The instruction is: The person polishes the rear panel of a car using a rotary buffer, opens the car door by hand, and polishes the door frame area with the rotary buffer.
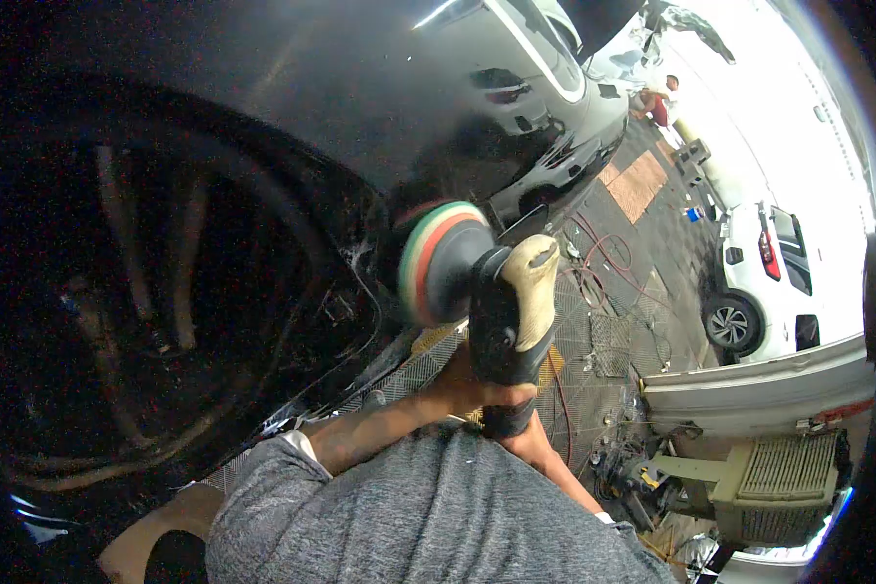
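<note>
A black polisher (501, 321) with a worn cream-coloured cover on its head is held in front of my body. Its round pad (428, 258), layered in green, cream and orange, is against or very close to the dark car's panel (360, 117) beside the wheel arch. My left hand (477, 384) is wrapped around the lower part of the tool, thumb across it. From the other side, my right hand (528, 443) grips the handle's end; its fingers are mostly hidden behind the tool.
A dark wheel (156, 282) fills the left side. Red hose (603, 253) lies looped on the grated floor (608, 346). To the right stand a white car (774, 282) and a beige slatted machine (784, 477). Another person (660, 102) is at the far end, near flattened cardboard (638, 185).
</note>
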`<state>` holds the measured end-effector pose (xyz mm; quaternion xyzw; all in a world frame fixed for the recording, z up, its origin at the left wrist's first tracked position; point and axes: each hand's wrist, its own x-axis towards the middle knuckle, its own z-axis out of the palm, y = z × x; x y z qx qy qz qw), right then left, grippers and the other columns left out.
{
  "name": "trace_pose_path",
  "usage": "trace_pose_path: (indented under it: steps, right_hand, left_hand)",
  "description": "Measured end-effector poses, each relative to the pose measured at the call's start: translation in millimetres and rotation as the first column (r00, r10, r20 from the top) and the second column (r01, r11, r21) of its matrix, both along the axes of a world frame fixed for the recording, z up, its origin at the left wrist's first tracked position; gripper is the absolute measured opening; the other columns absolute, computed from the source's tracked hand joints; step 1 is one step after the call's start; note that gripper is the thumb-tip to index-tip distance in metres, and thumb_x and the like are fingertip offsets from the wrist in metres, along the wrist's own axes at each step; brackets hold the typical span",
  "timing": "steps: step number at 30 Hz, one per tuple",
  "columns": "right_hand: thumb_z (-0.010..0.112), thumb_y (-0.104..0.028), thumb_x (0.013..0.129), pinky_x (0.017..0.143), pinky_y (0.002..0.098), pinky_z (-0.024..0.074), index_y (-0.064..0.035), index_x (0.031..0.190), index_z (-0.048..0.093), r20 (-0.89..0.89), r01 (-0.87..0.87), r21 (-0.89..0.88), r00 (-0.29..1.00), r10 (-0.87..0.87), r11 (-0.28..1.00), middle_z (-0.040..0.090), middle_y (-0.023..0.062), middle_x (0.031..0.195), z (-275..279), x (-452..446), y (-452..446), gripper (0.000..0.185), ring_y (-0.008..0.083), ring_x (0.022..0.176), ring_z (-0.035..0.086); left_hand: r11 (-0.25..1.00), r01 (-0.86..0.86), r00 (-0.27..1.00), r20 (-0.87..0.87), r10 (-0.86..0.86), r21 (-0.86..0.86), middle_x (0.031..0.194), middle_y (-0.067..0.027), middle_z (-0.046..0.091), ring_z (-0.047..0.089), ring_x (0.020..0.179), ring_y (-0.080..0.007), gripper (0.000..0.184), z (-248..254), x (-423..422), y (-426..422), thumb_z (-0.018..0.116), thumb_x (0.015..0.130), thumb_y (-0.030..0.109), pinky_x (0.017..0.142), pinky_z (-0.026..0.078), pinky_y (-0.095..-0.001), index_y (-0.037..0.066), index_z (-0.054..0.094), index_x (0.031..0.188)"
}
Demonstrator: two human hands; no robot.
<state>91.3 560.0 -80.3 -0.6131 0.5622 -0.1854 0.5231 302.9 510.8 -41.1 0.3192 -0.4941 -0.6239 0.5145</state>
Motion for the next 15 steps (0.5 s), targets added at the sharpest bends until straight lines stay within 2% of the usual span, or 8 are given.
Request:
trace_pose_path:
  steps: [5,7,8,9,11,13,14,15]
  right_hand:
    - [0.083,-0.025,0.069,0.085,0.0392,0.0532,-0.0034,0.107,0.068,0.049,0.081,-0.017,0.996,-0.08,0.997,0.073,0.0111,0.1,-1,-6,1,0.046,0.0228,0.093,0.069]
    - [0.083,-0.026,0.069,0.085,0.0395,0.0533,-0.0028,0.108,0.068,0.03,0.012,0.048,0.999,-0.013,0.999,0.073,0.013,0.101,-7,-12,5,0.047,0.0243,0.095,0.07]
    - [0.083,-0.026,0.069,0.084,0.0391,0.0535,-0.0019,0.107,0.069,-0.013,-0.009,0.025,1.0,0.009,1.0,0.073,0.0149,0.101,-14,-18,7,0.047,0.0254,0.095,0.07]
    - [0.083,-0.026,0.069,0.084,0.0391,0.0535,-0.0019,0.107,0.069,-0.007,-0.004,0.024,1.0,0.004,1.0,0.073,0.0149,0.101,-7,-16,5,0.047,0.0254,0.095,0.07]
    - [0.083,-0.027,0.069,0.082,0.0391,0.0536,-0.0014,0.107,0.068,-0.155,-0.02,0.077,0.987,0.032,0.997,0.073,0.0164,0.099,12,-12,5,0.049,0.0266,0.094,0.071]
    - [0.082,-0.027,0.07,0.082,0.0395,0.0533,-0.0027,0.107,0.067,-0.072,0.049,0.085,0.996,-0.043,0.995,0.073,0.014,0.098,-27,-30,8,0.047,0.0252,0.091,0.07]
    - [0.081,-0.025,0.07,0.082,0.039,0.0531,-0.003,0.106,0.067,-0.013,0.058,0.087,0.998,-0.057,0.994,0.073,0.0131,0.098,-22,-26,6,0.045,0.0244,0.09,0.069]
    - [0.081,-0.024,0.069,0.083,0.0384,0.0529,-0.0033,0.105,0.067,0.047,0.067,0.087,0.996,-0.071,0.994,0.072,0.0122,0.098,-14,-20,3,0.043,0.0235,0.09,0.068]
  left_hand:
    - [0.998,0.067,0.989,0.13,-0.069,0.023,0.118,-0.0114,0.065,0.062,0.111,-0.0248,0.067,-1,-9,-16,0.088,0.069,0.035,0.098,0.05,-0.0392,0.004,0.06,0.121]
    - [0.991,-0.008,0.985,0.172,0.031,-0.134,0.125,-0.0133,0.061,0.058,0.118,-0.0262,0.074,0,-4,-4,0.087,0.069,0.034,0.103,0.047,-0.0405,0.004,0.056,0.129]
    - [0.995,-0.026,0.996,0.078,0.033,-0.093,0.132,-0.0145,0.056,0.054,0.124,-0.0272,0.082,-1,-3,7,0.086,0.07,0.033,0.108,0.042,-0.0414,0.004,0.049,0.137]
    - [0.979,-0.067,0.981,0.167,0.1,-0.19,0.134,-0.0141,0.054,0.052,0.125,-0.0276,0.086,-14,-6,13,0.086,0.071,0.033,0.111,0.04,-0.0412,0.004,0.045,0.14]
    - [0.993,-0.063,0.994,0.086,0.071,-0.097,0.135,-0.0141,0.054,0.052,0.126,-0.0273,0.087,-12,-7,14,0.087,0.07,0.033,0.11,0.04,-0.0416,0.003,0.045,0.14]
    - [1.0,0.018,1.0,-0.009,-0.018,-0.001,0.132,-0.0143,0.057,0.054,0.124,-0.0266,0.084,-11,-14,-4,0.087,0.069,0.037,0.108,0.043,-0.0411,0.004,0.049,0.136]
    - [0.991,0.134,0.986,0.1,-0.131,-0.015,0.126,-0.014,0.061,0.058,0.118,-0.0259,0.078,-17,-15,-22,0.087,0.068,0.041,0.104,0.046,-0.0399,0.004,0.055,0.129]
    - [0.99,0.128,0.992,-0.007,-0.128,0.056,0.119,-0.0132,0.064,0.062,0.111,-0.0259,0.074,-11,-17,-25,0.086,0.069,0.042,0.1,0.049,-0.0387,0.003,0.058,0.125]
